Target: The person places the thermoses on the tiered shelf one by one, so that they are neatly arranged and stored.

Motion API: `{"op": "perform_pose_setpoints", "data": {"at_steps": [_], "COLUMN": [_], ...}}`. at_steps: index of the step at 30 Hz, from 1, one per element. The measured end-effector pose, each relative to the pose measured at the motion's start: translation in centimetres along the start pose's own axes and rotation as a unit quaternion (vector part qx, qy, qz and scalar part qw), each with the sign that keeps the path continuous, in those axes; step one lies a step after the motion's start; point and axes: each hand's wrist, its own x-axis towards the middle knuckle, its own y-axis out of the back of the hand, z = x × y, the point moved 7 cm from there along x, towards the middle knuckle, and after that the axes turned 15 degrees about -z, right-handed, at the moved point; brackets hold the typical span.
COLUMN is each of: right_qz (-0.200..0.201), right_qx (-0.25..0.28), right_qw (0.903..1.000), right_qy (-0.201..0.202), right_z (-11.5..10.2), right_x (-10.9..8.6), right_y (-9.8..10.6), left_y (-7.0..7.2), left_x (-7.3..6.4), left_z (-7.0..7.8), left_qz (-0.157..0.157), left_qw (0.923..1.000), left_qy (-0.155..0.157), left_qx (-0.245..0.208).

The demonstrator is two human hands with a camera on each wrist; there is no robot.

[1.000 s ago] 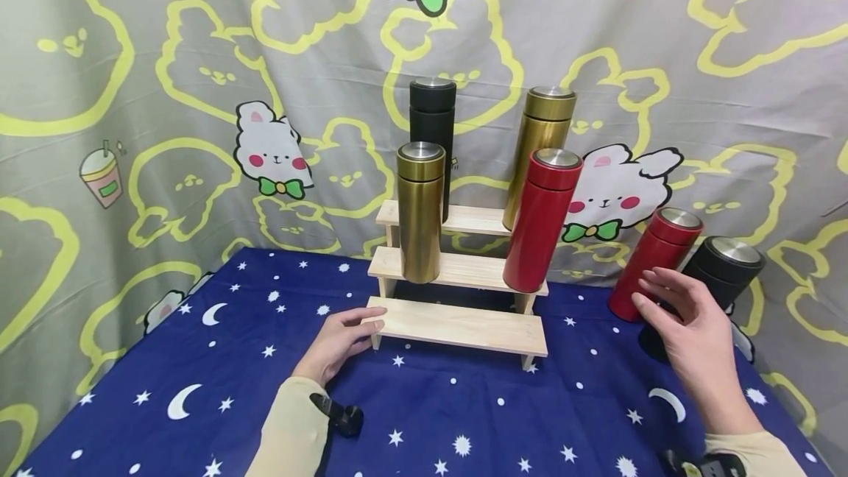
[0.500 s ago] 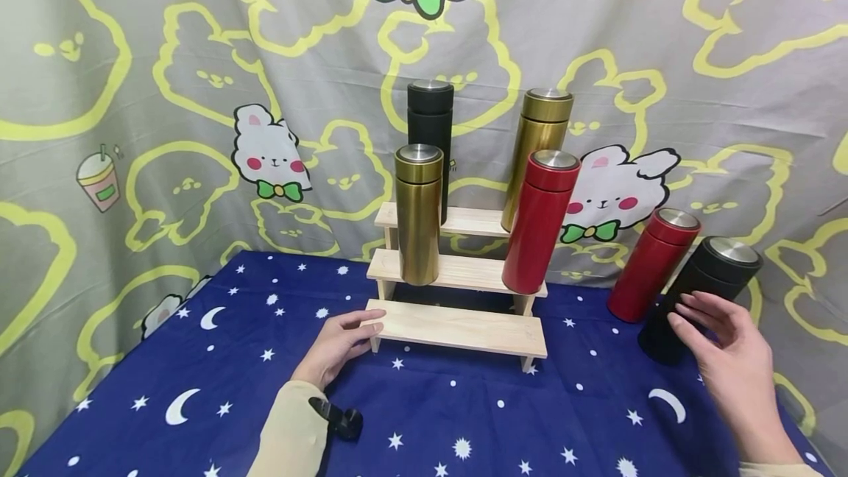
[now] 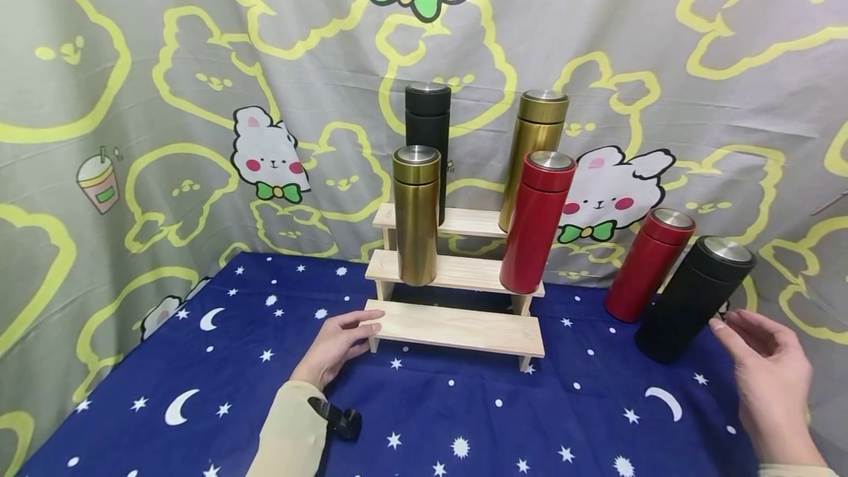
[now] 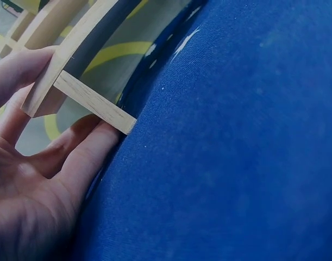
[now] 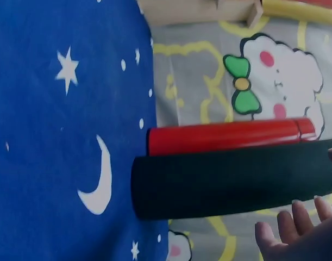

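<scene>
My left hand holds the left end of the bottom board of a three-step wooden stand. In the left wrist view its thumb lies on the board's end, with the fingers by the leg below. My right hand is beside a black thermos bottle on the cloth, fingers loosely bent and holding nothing. Whether the thumb touches the bottle, I cannot tell. Left of that bottle stands a red thermos bottle; in the right wrist view the black bottle partly covers it.
On the middle step stand a gold bottle at left and a red bottle at right. Behind them, the top step bears a black bottle and another gold bottle. A patterned curtain hangs behind the blue star-print tablecloth.
My right hand has moved rightward, from in front of the red and black bottles to the right side of the black bottle. My left hand stays on the stand.
</scene>
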Motion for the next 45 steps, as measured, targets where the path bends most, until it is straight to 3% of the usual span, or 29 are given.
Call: {"op": "perform_pose_setpoints", "data": {"at_steps": [6,11,16,23,35,39,42,45], "right_qz": [0.006,-0.058,-0.134,-0.131,-0.130,-0.164,-0.193,-0.195], "right_qx": [-0.042,-0.053,-0.106,-0.238,-0.237,-0.180,-0.171,-0.219], "right_qw": [0.9991,0.9969,0.9853,0.9624,0.9626,0.9685,0.9633,0.9532], "right_qy": [-0.010,-0.004,-0.009,-0.003,0.019,0.049,0.073,0.075], "right_z": [1.0,2.3,3.4,4.0,4.4,4.3,4.0,3.9], "right_x": [1.0,2.2,3.5,4.4,4.8,5.1,5.2,5.1], "right_y": [0.8,0.8,0.1,-0.5,-1.4,-1.8,-2.3,-2.5], "left_y": [0.0,0.0,0.0,-0.1,-0.1,-0.1,-0.1,0.0], "left_x": [0.0,0.1,0.0,0.1,0.0,-0.1,-0.1,0.0], "left_z": [0.0,-0.1,-0.1,-0.1,0.2,0.2,0.2,0.2], "left_qz": [0.002,0.002,0.001,-0.006,-0.002,-0.002,-0.002,0.003], "left_qw": [1.0000,1.0000,1.0000,0.9999,1.0000,1.0000,1.0000,1.0000], "left_qy": [-0.001,-0.004,-0.003,-0.009,-0.007,-0.009,-0.009,-0.007], "left_qx": [0.005,0.005,0.006,0.002,0.002,0.000,-0.002,-0.003]}}
